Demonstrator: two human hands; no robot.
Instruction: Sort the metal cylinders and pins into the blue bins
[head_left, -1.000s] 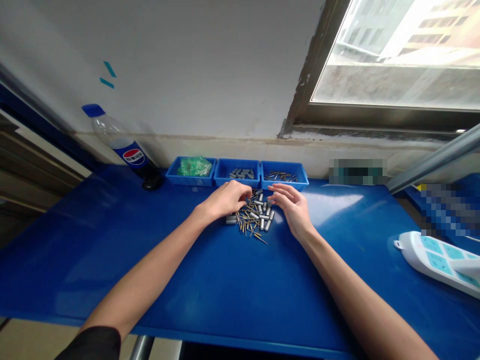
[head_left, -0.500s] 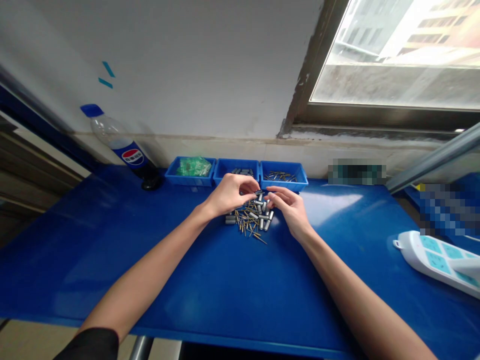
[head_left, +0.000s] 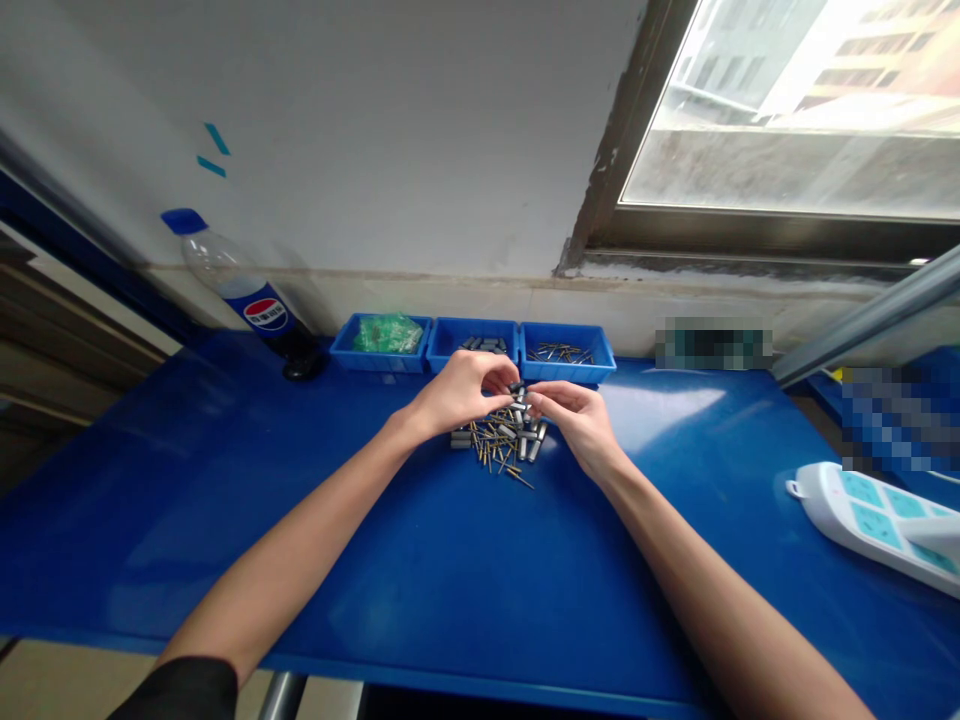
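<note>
1. On the smooth, shiny blue desk, thin gold-and-silver metal pins and short grey cylinders lie in one loose heap, below and between the two hands.
2. The left hand makes a rounded arch, its thumb and fingers narrow at the tips. A small dark piece shows there; I cannot tell whether it is gripped.
3. The right hand has its thumb near its fingers, also narrow; I cannot tell if it holds something.
4. Beyond the heap, three blue plastic trays stand in a row: the left tray with wrinkled green plastic, the middle tray with grey cylinders, the right tray with thin pins.
5. Compared with half a second ago, the right fingertips have come closer to the left ones; the trays stay in their places.
</note>
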